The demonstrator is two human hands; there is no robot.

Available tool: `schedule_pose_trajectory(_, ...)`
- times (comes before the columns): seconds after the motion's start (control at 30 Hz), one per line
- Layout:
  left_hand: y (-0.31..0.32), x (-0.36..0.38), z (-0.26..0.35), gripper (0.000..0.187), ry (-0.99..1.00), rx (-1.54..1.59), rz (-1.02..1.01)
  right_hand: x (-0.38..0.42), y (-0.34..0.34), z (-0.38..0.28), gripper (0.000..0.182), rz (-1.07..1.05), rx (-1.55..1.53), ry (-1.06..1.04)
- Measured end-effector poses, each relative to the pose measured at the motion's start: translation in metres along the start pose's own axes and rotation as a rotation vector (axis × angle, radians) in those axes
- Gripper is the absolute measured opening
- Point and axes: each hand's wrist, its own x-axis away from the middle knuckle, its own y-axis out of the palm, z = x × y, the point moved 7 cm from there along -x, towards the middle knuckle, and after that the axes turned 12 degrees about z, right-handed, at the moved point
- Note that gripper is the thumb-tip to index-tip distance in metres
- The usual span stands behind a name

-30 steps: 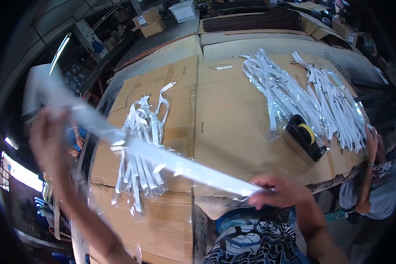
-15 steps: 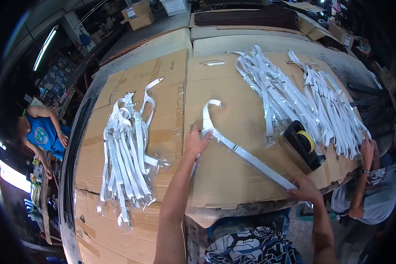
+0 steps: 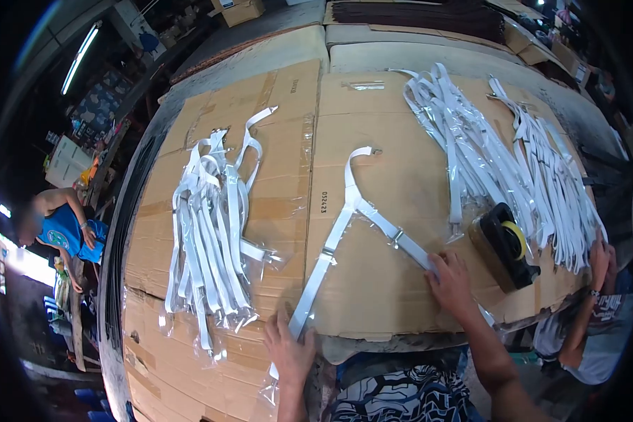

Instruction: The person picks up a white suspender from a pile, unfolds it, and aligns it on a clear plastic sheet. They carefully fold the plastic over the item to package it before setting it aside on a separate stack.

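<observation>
A Y-shaped pair of white suspenders (image 3: 355, 199) lies on the cardboard in front of me, with metal slides on its two lower straps and a clip at its curled top end. My left hand (image 3: 290, 350) is closed on the lower left strap near the table's front edge. Partway down the right strap, my right hand (image 3: 451, 283) grips it with bent fingers. Clear plastic shows by both strap ends. Just right of my right hand stands a black tape dispenser (image 3: 503, 246) with a yellow-cored roll.
Bundled white suspenders (image 3: 207, 239) lie at left, some in clear plastic. Another pile (image 3: 464, 151) and a loose bundle (image 3: 552, 186) lie at right, where another person's hand (image 3: 599, 264) touches the straps. A person in a blue top (image 3: 67, 228) is beyond the left edge.
My left hand has moved from the Y joint down to the lower left strap, which is now laid out. My right hand has shifted up and left along the right strap.
</observation>
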Motion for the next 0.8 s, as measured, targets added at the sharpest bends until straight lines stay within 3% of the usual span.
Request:
schedule_pose_trajectory(0.13, -0.029, 0.031, -0.019, 0.074, -0.071, -0.019, -0.028, 0.005, -0.004, 0.007, 0.042, -0.036, 0.002, 0.001)
schedule_pose_trajectory(0.27, -0.018, 0.042, -0.039, 0.066, -0.048, 0.055, -0.057, -0.019, 0.000, -0.010, 0.033, -0.043, -0.029, -0.033)
schedule_pose_trajectory(0.4, -0.008, 0.031, -0.036, 0.062, -0.103, 0.109, -0.098, -0.110, 0.058, -0.023, 0.031, -0.028, -0.305, 0.026)
schedule_pose_trajectory(0.47, -0.003, 0.024, -0.036, 0.061, -0.110, 0.127, -0.116, -0.167, 0.100, -0.037, 0.033, -0.246, -0.321, 0.167)
schedule_pose_trajectory(0.53, 0.001, 0.021, -0.033, 0.059, -0.094, 0.107, -0.126, -0.205, 0.139, -0.040, 0.033, -0.063, -0.539, 0.189)
schedule_pose_trajectory(0.63, -0.001, 0.020, -0.030, 0.058, -0.078, 0.122, -0.095, -0.222, 0.174, -0.049, 0.033, -0.144, -0.366, 0.181)
schedule_pose_trajectory(0.73, -0.008, 0.019, -0.032, 0.057, -0.062, 0.163, -0.076, -0.211, 0.179, -0.054, 0.033, -0.446, -0.338, 0.138)
schedule_pose_trajectory(0.8, -0.010, 0.021, -0.045, 0.058, -0.102, 0.163, -0.119, -0.196, 0.178, -0.050, 0.033, -0.487, -0.465, 0.220)
